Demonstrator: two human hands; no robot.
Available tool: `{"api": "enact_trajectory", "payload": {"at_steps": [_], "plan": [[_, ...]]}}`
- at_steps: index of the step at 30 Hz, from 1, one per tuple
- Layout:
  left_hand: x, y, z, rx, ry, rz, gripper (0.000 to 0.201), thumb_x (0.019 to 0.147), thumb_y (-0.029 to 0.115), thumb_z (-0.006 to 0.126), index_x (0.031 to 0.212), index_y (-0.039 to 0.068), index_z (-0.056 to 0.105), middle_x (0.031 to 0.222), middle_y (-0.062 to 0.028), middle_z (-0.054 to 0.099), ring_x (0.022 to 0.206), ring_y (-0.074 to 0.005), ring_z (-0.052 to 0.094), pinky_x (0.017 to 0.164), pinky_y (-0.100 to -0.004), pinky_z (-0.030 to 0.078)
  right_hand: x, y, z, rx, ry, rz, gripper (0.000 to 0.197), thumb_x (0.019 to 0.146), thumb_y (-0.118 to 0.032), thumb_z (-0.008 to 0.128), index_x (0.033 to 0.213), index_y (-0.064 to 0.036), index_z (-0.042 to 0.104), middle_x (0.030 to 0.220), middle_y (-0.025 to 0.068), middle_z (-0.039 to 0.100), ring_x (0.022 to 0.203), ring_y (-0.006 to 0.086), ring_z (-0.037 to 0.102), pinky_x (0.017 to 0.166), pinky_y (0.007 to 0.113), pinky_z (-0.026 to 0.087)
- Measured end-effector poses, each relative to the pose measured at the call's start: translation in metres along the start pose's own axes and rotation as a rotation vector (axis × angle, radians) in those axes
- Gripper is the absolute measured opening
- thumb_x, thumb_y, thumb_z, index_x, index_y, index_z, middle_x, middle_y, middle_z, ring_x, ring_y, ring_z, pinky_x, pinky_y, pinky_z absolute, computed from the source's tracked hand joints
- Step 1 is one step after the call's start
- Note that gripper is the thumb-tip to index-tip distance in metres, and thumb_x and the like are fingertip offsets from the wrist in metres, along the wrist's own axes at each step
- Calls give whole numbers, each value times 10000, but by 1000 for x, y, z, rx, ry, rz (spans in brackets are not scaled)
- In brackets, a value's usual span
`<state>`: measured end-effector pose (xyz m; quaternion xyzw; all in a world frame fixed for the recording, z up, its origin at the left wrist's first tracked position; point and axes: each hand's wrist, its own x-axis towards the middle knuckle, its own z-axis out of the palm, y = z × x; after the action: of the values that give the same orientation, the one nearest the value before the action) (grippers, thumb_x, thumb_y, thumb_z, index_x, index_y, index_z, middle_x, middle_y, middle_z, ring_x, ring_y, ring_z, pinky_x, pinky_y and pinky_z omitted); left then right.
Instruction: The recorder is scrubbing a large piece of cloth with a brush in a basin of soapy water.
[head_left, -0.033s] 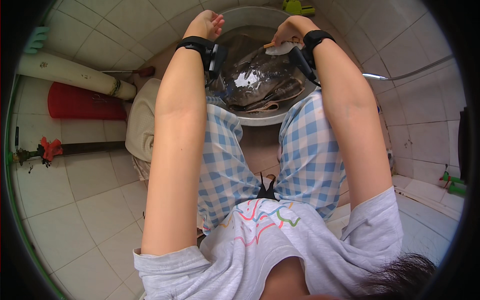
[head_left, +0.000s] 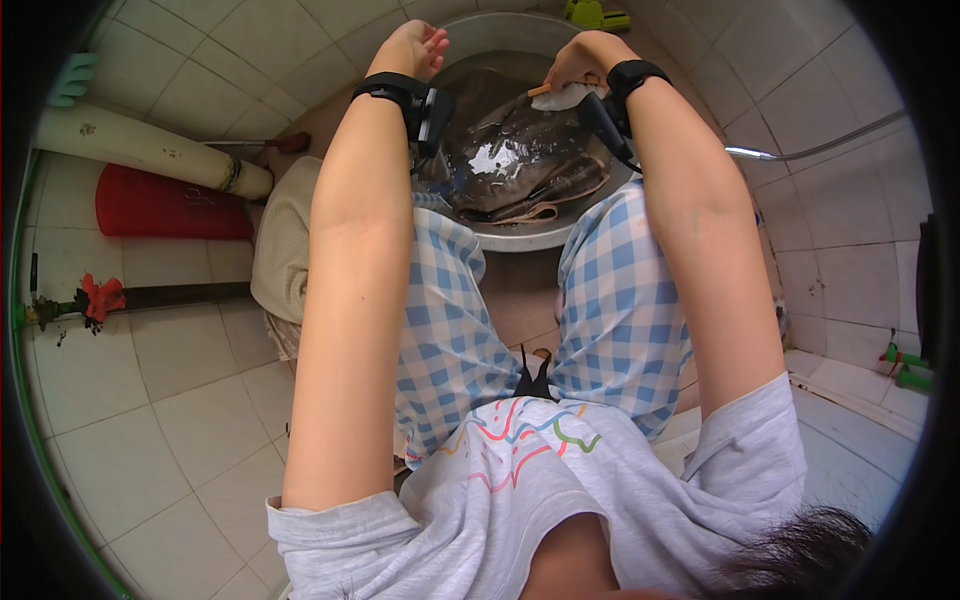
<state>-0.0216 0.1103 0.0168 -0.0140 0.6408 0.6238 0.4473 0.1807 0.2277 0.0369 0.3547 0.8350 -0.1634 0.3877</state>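
Observation:
In front of my knees a round metal basin (head_left: 525, 241) holds water and a soaked dark garment (head_left: 545, 165), its folds shining with wet. My right hand (head_left: 585, 62) is bent down over the basin's far right side, closed on what looks like a scrub brush (head_left: 567, 97) with an orange-brown handle and white bristles. The brush lies against the wet cloth. Over the far left rim hangs my left hand (head_left: 418, 48), its fingers loosely curled and nothing visible in them. Black straps with small devices circle both wrists.
To the left are a pale pipe (head_left: 150, 150), a red bucket-like container (head_left: 170, 203), a dark pipe (head_left: 190, 296) and a beige cloth bundle (head_left: 285, 235). A yellow-green object (head_left: 597, 15) sits beyond the basin. On the right, a metal hose (head_left: 750, 153) runs along the tiled wall (head_left: 840, 200).

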Motion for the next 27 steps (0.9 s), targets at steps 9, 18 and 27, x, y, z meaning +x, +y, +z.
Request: {"api": "enact_trajectory", "payload": {"at_steps": [9, 18, 27], "plan": [[0, -2, -1, 14, -7, 16, 131, 880, 100, 451, 962, 44, 536, 825, -38, 670, 688, -141, 613, 637, -313, 416, -16, -2, 5, -24, 151, 13, 356, 796, -433, 627, 995, -144, 690, 910, 69, 655, 762, 198, 623, 714, 359, 493], [-3, -1, 2, 78, 4, 12, 135, 884, 117, 454, 970, 56, 537, 834, -25, 676, 690, -130, 610, 632, -306, 417, -27, -6, 3, 4, 157, 65, 373, 803, -436, 617, 992, -121, 686, 903, 77, 649, 777, 208, 620, 731, 369, 489], [-5, -2, 1, 71, 7, 15, 131, 885, 111, 449, 968, 60, 536, 829, -24, 673, 682, -128, 607, 615, -307, 410, -27, -5, 4, 9, 175, 58, 397, 799, -451, 616, 992, -110, 681, 907, 85, 645, 779, 213, 618, 725, 376, 485]]}}
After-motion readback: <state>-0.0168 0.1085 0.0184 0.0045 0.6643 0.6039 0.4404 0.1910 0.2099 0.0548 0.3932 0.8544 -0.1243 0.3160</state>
